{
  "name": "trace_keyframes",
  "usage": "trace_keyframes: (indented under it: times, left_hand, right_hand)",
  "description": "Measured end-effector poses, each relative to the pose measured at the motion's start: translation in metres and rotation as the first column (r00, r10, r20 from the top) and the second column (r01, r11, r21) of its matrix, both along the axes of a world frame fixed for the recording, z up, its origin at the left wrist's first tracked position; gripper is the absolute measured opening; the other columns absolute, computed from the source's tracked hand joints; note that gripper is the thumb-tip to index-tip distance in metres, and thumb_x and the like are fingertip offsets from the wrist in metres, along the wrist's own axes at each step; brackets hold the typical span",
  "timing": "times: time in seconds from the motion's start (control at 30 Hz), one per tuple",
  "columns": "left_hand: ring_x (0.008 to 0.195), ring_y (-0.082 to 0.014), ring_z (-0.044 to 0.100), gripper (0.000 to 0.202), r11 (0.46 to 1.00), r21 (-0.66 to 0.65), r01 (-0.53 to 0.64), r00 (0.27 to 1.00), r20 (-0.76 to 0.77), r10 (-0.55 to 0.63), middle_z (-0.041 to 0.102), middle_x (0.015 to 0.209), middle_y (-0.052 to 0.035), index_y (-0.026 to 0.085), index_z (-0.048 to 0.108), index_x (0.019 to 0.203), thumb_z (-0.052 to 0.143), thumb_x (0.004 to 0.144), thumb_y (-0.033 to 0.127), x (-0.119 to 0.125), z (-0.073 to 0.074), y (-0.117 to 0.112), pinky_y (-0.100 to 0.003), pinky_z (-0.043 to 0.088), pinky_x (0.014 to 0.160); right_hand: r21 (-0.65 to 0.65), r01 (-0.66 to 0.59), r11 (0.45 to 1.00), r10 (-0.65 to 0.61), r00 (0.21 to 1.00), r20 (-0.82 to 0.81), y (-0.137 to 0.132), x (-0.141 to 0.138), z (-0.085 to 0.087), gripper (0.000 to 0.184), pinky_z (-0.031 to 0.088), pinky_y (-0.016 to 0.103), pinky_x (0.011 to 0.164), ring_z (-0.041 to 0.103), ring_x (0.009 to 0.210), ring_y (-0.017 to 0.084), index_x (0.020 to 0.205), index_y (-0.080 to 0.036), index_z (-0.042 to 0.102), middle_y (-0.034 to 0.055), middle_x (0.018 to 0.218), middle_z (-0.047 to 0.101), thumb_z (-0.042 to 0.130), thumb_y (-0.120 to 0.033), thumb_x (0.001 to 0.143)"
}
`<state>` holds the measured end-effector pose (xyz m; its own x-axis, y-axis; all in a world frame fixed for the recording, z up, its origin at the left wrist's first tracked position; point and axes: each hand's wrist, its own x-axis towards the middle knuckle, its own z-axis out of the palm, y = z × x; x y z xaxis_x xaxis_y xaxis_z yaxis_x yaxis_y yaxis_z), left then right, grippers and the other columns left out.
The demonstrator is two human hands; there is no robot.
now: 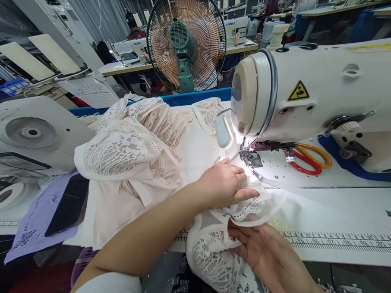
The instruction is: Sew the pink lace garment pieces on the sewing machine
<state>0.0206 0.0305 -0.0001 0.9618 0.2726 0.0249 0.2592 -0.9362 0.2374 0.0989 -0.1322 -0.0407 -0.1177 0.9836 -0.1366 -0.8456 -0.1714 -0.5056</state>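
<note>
A white lace bra (209,254) lies partly under the sewing machine (310,94), and one cup hangs over the table's front edge. My left hand (228,184) rests palm down on the bra's lace band, fingers stretched toward the presser foot (250,157) and thumb apart. Below it, my right hand (261,247) is turned palm up. Its fingers curl around the edge of the bra beside the cup, their tips partly hidden by fabric. Light from the machine falls on the cloth at the needle.
A pile of lace bras (124,154) lies to the left, near a phone (68,206) on purple paper (33,229). Scissors (309,159) lie beneath the machine arm. A measuring tape (342,240) runs along the front edge. A large fan (184,43) stands behind the table.
</note>
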Motion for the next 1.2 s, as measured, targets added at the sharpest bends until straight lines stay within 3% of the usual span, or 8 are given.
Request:
trace_keyframes:
  times: [0.2,0.4,0.67,0.77,0.87,1.03,1.13,1.2]
  left_hand:
    - [0.096,-0.0230,0.058,0.054,0.994,0.108,0.007,1.000,0.027,-0.010,0.062,0.109,-0.0103,0.009,0.064,0.103,0.042,0.088,0.056,0.004,-0.009,0.006,-0.045,0.027,0.106]
    - [0.089,-0.0209,0.058,0.061,0.975,0.223,0.010,0.998,0.056,-0.023,0.063,0.100,-0.0082,0.009,0.066,0.096,0.038,0.086,0.062,0.007,-0.015,0.005,-0.046,0.023,0.108]
    - [0.093,-0.0222,0.053,0.064,0.935,0.354,-0.028,0.998,0.054,0.010,0.060,0.092,-0.0083,0.010,0.067,0.091,0.037,0.083,0.067,0.008,-0.017,0.010,-0.046,0.029,0.104]
    - [0.100,-0.0261,0.050,0.064,0.918,0.388,-0.080,0.997,0.031,0.074,0.057,0.095,-0.0094,0.013,0.066,0.096,0.038,0.082,0.068,0.010,-0.014,0.010,-0.054,0.030,0.101]
    - [0.100,-0.0273,0.049,0.059,0.893,0.433,-0.124,0.991,0.011,0.132,0.058,0.095,-0.0099,0.015,0.065,0.101,0.039,0.083,0.065,0.011,-0.015,0.008,-0.066,0.020,0.100]
    - [0.102,-0.0279,0.050,0.056,0.867,0.487,-0.104,0.991,-0.021,0.131,0.059,0.098,-0.0111,0.014,0.060,0.113,0.045,0.084,0.060,0.008,-0.015,0.012,-0.068,0.019,0.099]
    - [0.107,-0.0295,0.049,0.046,0.881,0.471,-0.038,0.993,-0.082,0.087,0.058,0.108,-0.0127,0.018,0.061,0.113,0.049,0.085,0.052,0.006,-0.006,0.015,-0.068,0.021,0.099]
    - [0.113,-0.0279,0.047,0.029,0.905,0.424,0.033,0.990,-0.139,0.029,0.056,0.118,-0.0110,0.020,0.065,0.105,0.050,0.087,0.038,0.006,0.001,0.011,-0.064,0.020,0.102]
  right_hand:
    - [-0.081,0.024,0.996,-0.025,1.000,-0.012,0.003,-0.002,-0.001,0.026,0.049,0.029,0.083,0.058,0.099,0.019,0.101,-0.025,0.069,0.0049,0.107,0.066,0.066,-0.041,0.080]
    - [0.015,-0.007,1.000,0.007,1.000,-0.023,0.005,-0.002,-0.006,0.026,0.047,0.027,0.086,0.056,0.103,0.017,0.106,-0.024,0.066,0.0052,0.112,0.064,0.059,-0.038,0.086]
    - [-0.104,0.022,0.994,-0.020,1.000,0.023,0.008,-0.002,-0.001,0.031,0.046,0.030,0.088,0.051,0.107,0.020,0.106,-0.024,0.066,0.0065,0.111,0.061,0.065,-0.040,0.080]
    - [-0.105,0.027,0.994,-0.024,0.999,0.031,0.010,-0.002,0.002,0.033,0.045,0.030,0.089,0.051,0.108,0.020,0.108,-0.023,0.065,0.0070,0.110,0.060,0.065,-0.041,0.080]
    - [-0.092,0.024,0.995,-0.021,0.999,0.025,0.013,-0.002,0.002,0.033,0.045,0.029,0.088,0.050,0.107,0.020,0.107,-0.023,0.066,0.0071,0.110,0.059,0.066,-0.041,0.080]
    - [-0.098,0.007,0.995,-0.004,0.999,0.036,0.012,-0.002,-0.001,0.032,0.048,0.033,0.086,0.048,0.110,0.022,0.108,-0.026,0.066,0.0072,0.115,0.057,0.065,-0.042,0.080]
    - [-0.091,-0.067,0.994,0.081,0.984,0.160,0.001,0.010,0.003,0.037,0.049,0.038,0.086,0.042,0.121,0.026,0.116,-0.034,0.060,0.0030,0.133,0.047,0.066,-0.042,0.080]
    - [-0.058,-0.148,0.987,0.158,0.884,0.440,-0.007,0.029,0.008,0.040,0.048,0.039,0.090,0.038,0.125,0.025,0.121,-0.039,0.055,0.0003,0.136,0.044,0.064,-0.043,0.082]
